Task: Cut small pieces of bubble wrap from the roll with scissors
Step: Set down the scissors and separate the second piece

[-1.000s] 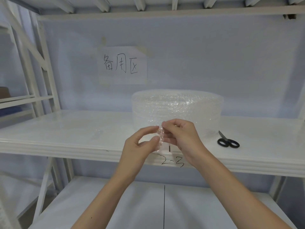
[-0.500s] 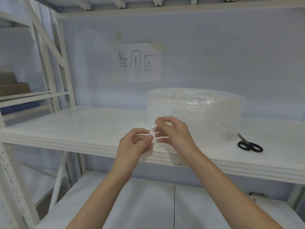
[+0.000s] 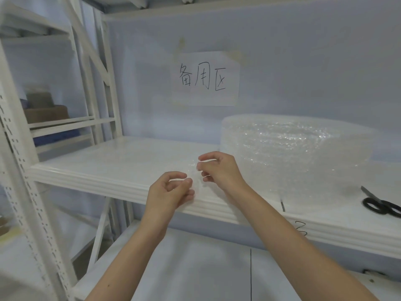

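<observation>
A wide roll of clear bubble wrap (image 3: 299, 153) stands on the white shelf (image 3: 121, 166) at the right. Black-handled scissors (image 3: 379, 205) lie on the shelf to the right of the roll, untouched. A small clear piece of bubble wrap (image 3: 194, 173) is pinched between my two hands, left of the roll and above the shelf's front edge. My left hand (image 3: 169, 192) holds its lower left side with thumb and forefinger. My right hand (image 3: 219, 170) grips its upper right side. The piece is faint and hard to outline.
A paper sign (image 3: 206, 78) with handwritten characters is taped to the back wall. White rack uprights (image 3: 28, 192) stand at the left, with brown boxes (image 3: 45, 109) on a neighbouring shelf. A lower white shelf (image 3: 195, 268) lies beneath my arms.
The view has swung left, so the roll and scissors now sit further right. Both hands have carried the small piece leftwards, away from the roll's front.
</observation>
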Demonstrator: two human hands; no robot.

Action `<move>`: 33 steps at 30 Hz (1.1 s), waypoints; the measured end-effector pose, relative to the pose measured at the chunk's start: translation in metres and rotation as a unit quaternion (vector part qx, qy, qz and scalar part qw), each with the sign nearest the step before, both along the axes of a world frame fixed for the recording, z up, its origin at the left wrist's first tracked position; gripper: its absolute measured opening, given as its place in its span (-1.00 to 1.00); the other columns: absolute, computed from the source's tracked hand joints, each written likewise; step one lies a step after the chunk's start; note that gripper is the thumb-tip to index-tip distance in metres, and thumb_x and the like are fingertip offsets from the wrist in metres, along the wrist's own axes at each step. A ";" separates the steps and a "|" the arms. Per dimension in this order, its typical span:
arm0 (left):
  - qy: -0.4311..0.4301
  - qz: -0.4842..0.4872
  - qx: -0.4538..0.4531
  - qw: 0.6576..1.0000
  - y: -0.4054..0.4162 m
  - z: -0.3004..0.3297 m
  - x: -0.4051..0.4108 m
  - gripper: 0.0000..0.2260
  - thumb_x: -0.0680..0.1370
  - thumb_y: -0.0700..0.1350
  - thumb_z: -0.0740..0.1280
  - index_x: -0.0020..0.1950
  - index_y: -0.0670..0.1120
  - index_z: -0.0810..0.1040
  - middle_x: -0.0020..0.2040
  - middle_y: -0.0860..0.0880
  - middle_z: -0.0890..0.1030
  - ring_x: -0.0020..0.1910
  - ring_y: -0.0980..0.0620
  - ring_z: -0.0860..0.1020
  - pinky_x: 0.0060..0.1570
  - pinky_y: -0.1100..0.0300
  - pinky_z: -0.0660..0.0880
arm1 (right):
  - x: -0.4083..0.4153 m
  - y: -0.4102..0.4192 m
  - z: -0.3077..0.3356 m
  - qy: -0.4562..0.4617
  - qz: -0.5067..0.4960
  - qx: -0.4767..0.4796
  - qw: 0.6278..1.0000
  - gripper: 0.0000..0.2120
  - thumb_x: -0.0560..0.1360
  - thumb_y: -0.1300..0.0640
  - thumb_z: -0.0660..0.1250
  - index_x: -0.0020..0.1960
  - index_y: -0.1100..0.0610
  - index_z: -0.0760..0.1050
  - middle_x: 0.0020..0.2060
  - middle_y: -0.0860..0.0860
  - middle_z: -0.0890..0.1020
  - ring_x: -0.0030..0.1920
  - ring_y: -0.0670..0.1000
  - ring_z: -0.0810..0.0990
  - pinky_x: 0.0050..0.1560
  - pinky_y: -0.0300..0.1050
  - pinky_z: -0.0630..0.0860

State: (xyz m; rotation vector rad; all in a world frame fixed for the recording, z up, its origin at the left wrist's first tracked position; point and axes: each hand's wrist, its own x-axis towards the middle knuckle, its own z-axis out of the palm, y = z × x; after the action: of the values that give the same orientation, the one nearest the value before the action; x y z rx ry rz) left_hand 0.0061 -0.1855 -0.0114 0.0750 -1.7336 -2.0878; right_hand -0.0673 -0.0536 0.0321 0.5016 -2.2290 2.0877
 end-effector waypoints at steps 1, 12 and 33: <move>-0.001 0.005 0.004 1.000 -0.005 -0.001 0.000 -0.91 0.52 -0.21 0.43 -0.02 -0.19 0.58 -0.25 -0.14 0.65 -0.32 0.03 0.67 -0.13 0.19 0.63 | -0.007 -0.005 0.000 -0.007 -0.007 0.008 1.000 -0.80 0.40 0.31 0.42 0.02 0.24 0.62 -0.24 0.11 0.63 -0.35 0.00 0.55 -0.31 -0.22 0.56; -0.001 0.031 0.028 0.999 -0.035 -0.006 0.001 -0.91 0.57 -0.21 0.37 -0.12 -0.20 0.54 -0.41 -0.05 0.58 -0.45 0.04 0.59 -0.33 0.26 0.59 | -0.058 -0.041 -0.016 -0.006 -0.074 0.140 0.987 -0.93 0.42 0.34 0.32 -0.18 0.26 0.58 -0.26 0.21 0.67 -0.61 -0.03 0.43 -0.60 -0.30 0.30; -0.010 -0.139 -0.088 0.986 0.102 0.013 0.000 -0.91 0.59 -0.14 0.32 0.03 -0.06 0.61 -0.04 -0.06 0.68 -0.24 0.01 0.64 -0.09 0.03 0.66 | 0.090 0.203 -0.007 0.165 -0.253 0.288 0.909 -0.59 0.43 -0.02 0.27 -0.41 0.28 0.37 -0.45 0.23 0.51 -0.44 -0.01 0.38 -0.37 -0.02 0.39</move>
State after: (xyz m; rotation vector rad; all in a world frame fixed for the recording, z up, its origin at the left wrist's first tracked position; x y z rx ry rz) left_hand 0.0058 -0.0832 0.0015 -0.2098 -2.0326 -2.1133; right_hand 0.0230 0.1490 0.0250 0.2234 -2.3943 1.0087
